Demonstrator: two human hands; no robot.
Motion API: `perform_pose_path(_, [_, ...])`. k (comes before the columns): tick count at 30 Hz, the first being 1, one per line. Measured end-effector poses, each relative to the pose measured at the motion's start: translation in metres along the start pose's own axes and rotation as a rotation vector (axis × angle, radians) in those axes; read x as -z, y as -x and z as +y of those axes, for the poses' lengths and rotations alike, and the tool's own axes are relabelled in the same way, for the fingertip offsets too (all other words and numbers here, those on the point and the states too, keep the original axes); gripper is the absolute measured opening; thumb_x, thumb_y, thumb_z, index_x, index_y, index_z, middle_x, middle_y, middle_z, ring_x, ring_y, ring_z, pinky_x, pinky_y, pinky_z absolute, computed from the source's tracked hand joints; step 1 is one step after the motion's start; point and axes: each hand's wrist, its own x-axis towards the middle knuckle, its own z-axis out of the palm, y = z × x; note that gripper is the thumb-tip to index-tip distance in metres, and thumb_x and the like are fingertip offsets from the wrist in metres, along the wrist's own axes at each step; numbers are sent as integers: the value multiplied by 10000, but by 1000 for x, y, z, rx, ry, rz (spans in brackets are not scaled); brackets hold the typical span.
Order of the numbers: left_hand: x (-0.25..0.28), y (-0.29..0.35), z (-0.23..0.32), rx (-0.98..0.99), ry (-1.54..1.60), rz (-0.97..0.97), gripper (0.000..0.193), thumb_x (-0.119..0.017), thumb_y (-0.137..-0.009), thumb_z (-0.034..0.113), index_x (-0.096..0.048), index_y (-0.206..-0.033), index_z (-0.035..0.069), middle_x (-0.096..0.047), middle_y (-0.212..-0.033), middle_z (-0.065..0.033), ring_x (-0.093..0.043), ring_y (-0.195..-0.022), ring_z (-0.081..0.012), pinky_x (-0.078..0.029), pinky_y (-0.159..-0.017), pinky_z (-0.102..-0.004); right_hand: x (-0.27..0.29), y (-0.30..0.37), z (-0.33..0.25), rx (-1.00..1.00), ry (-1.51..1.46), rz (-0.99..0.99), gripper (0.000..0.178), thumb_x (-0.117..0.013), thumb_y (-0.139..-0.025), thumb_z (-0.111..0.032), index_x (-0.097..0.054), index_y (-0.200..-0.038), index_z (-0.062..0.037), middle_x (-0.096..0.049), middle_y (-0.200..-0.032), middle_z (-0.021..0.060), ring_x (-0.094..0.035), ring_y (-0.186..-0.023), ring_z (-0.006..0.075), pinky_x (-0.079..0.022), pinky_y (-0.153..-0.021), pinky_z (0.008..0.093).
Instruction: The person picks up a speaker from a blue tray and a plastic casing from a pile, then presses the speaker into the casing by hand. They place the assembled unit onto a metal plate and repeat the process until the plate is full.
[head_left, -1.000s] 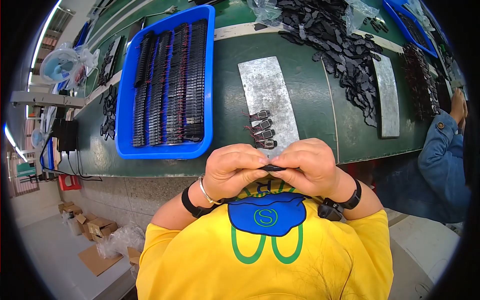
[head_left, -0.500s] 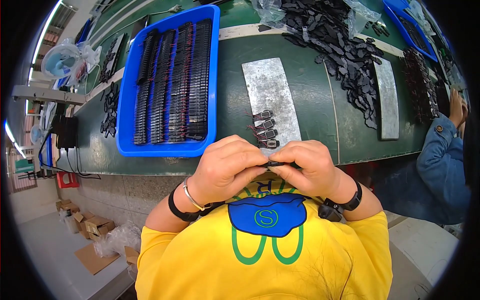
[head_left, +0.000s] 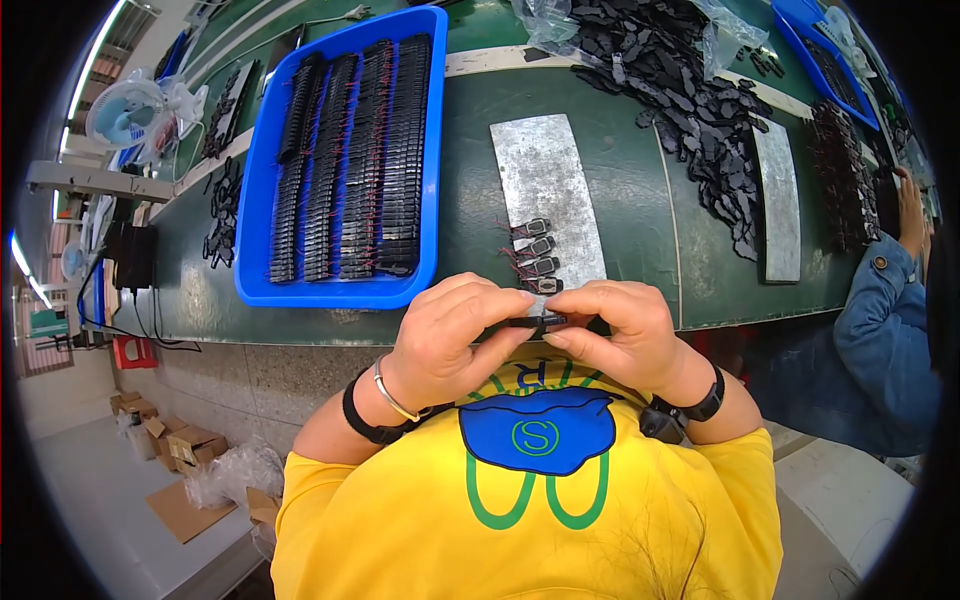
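Blue tray [head_left: 432, 180] flanks a metal plate [head_left: 545, 165] beyond the hands [head_left: 450, 328], which pinch a black piece [head_left: 541, 321].

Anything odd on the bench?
One thing: the black pieces at upper right lie in a loose, overlapping heap, whereas parts in the large blue tray form close rows. No damage visible.

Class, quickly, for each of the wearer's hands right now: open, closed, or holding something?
Left hand: closed, pinching one end of a black part.
Right hand: closed, pinching the other end of it.
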Motion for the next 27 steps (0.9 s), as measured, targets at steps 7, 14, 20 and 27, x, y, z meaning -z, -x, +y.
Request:
perform_pose_path(7, [-1, 0, 3, 60, -11, -39, 321, -755, -639, -29, -631, -931, 19, -661, -809, -99, -635, -716, -259, -490, -620, -314, 2, -1, 5, 189, 146, 18, 187, -732, -712, -14, -631, -868, 12, -626, -713, 117, -608, -567, 238, -468, -502, 301])
perform_pose_path(14, [-3, -5, 3, -26, -101, -17, 238, -764, -625, 23, -672, -844, 39, -638, -772, -84, -609, -689, -257, -481, -614, -320, 1, -2, 6, 291, 211, 34, 164, -725, -709, -18, -614, -829, 0, -631, -709, 115, -614, -574, 258, -467, -506, 312])
perform_pose_path(20, [0, -5, 4, -85, -136, -58, 247, -759, -606, 15, -669, -836, 26, -617, -756, -78, -585, -666, -245, -457, -576, -323, 3, -7, 1, 401, 263, 4, 183, -725, -687, -1, -609, -827, 10, -596, -669, 107, -588, -539, 262, -461, -478, 322])
perform_pose_path(27, [0, 0, 2, -103, -44, -80, 211, -746, -619, 19, -663, -812, 14, -604, -719, -79, -572, -627, -238, -439, -547, -329, 0, 2, 2, 352, 295, -54, 232, -736, -673, -12, -612, -868, 7, -599, -671, 111, -596, -543, 259, -461, -479, 311])
